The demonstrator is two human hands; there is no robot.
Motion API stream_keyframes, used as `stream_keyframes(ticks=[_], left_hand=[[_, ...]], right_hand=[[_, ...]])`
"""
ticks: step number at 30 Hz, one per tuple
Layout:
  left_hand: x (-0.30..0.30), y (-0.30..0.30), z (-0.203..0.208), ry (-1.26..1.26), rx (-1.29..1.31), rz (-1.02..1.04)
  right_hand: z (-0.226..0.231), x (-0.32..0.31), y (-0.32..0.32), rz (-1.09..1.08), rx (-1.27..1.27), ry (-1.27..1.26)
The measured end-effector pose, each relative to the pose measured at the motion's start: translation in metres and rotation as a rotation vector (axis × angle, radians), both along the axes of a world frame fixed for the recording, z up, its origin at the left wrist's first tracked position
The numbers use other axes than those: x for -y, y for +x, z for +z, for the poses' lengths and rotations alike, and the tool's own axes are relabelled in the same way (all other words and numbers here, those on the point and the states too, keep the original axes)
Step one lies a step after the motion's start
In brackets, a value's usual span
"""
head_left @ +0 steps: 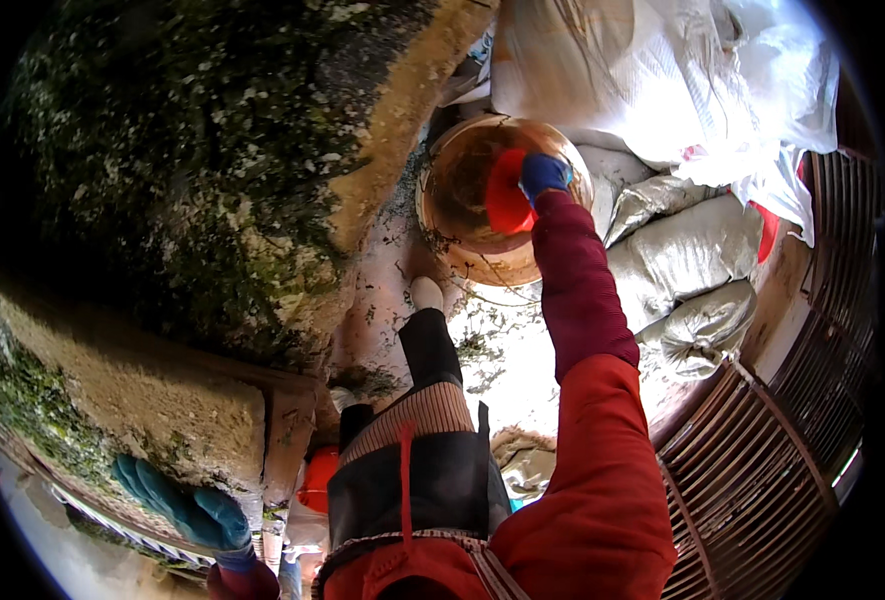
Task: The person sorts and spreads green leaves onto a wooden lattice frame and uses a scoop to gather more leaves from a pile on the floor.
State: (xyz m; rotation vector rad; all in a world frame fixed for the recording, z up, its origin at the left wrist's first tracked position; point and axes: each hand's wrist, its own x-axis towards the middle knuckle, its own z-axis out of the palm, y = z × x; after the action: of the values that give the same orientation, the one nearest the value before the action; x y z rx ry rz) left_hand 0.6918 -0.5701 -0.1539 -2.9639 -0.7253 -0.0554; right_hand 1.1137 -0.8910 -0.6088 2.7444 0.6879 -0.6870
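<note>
My right hand (544, 176), in a blue glove, is closed on a red plastic scoop (506, 195). The scoop is tilted inside a round tan tub (510, 270) on the floor ahead of me. Brownish contents show in the tub; I cannot make out what they are. My left hand (187, 508), in a blue-green glove, is down at the lower left with its fingers stretched out. It holds nothing and lies over or on a rough concrete ledge (182, 405); contact is hard to judge.
Chopped green plant matter (192, 180) covers the trough-like area at left. White woven sacks (602, 70) stand behind the tub, and filled sacks (697, 250) lie to its right. Slatted bars (742, 480) line the right side. A red object (318, 480) sits beside my legs.
</note>
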Motion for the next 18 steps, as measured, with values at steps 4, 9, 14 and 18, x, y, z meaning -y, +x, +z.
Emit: stream_keyframes(ticks=[4, 9, 14, 18], left_hand=[[0.000, 0.007, 0.000, -0.023, 0.017, -0.009], [-0.001, 0.015, 0.000, -0.033, 0.121, -0.089], [-0.002, 0.008, -0.001, -0.042, 0.200, -0.062], [-0.006, -0.015, -0.014, -0.225, 0.376, 0.065]], right_hand=[[-0.048, 0.015, -0.019, -0.148, -0.007, 0.125], [-0.033, 0.033, -0.038, -0.487, -0.009, 0.322], [0.028, 0.085, -0.059, -0.880, -0.211, 0.958], [0.113, 0.125, -0.075, -0.881, -0.251, 1.335]])
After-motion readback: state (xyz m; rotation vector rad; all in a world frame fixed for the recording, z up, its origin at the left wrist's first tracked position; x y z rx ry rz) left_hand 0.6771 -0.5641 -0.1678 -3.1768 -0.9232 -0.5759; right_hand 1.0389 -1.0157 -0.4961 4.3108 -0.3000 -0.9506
